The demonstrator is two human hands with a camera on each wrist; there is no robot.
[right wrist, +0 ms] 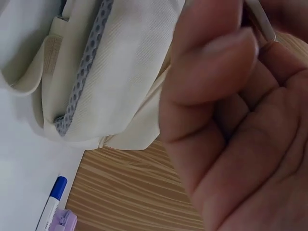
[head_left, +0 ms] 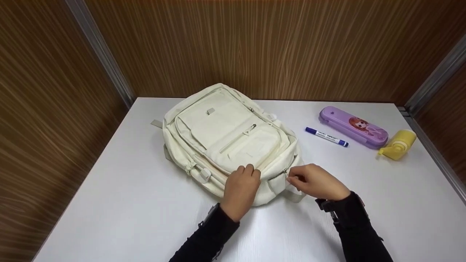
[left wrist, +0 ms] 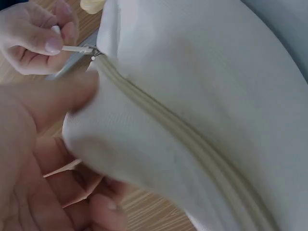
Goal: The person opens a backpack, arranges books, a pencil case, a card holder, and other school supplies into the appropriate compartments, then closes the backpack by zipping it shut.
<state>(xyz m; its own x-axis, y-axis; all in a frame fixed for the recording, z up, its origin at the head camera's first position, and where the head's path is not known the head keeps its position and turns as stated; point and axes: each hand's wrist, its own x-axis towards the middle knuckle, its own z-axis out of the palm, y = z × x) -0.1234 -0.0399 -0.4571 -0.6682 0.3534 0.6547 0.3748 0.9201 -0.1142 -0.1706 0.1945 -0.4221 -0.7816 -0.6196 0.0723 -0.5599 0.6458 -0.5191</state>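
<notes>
Backpack of cream fabric lies mid-tabletop, right hand pinching the slim pale zipper pull, left hand grip unclear; hold cloth taut, draw along the beige zip track.

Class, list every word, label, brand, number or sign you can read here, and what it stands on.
No text is readable.
Marker: dark print on the white barrel, too small.
Backpack: faint mark on the front, perhaps lettering, too faint.
Pencil case: cartoon figure, no legible words.
</notes>
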